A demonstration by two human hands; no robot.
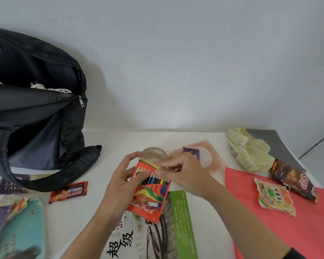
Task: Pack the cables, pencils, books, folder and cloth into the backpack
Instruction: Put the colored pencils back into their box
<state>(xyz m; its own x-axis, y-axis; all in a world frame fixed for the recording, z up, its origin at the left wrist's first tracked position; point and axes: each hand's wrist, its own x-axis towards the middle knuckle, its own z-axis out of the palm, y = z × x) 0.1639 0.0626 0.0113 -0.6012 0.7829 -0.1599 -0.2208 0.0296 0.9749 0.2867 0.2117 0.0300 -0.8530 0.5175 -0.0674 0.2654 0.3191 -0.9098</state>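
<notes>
One black backpack takes up the far left of the table, slumped against the wall, its zip mouth gaping with something white showing inside. Next in size is the red folder at the right, then a book at the near edge, then the striped yellow cloth crumpled at the far right. Smallest is the pencil box, held just above the book. The left hand curls round its left side, thumb across the front, and the right hand pinches the flap at its top. The box's long axis runs away from the person, with the open end and the pencil tips pointing at the wall. The backpack's mouth lies up and to the left of the grip, so I'd judge the left hand the nearer carrier.
</notes>
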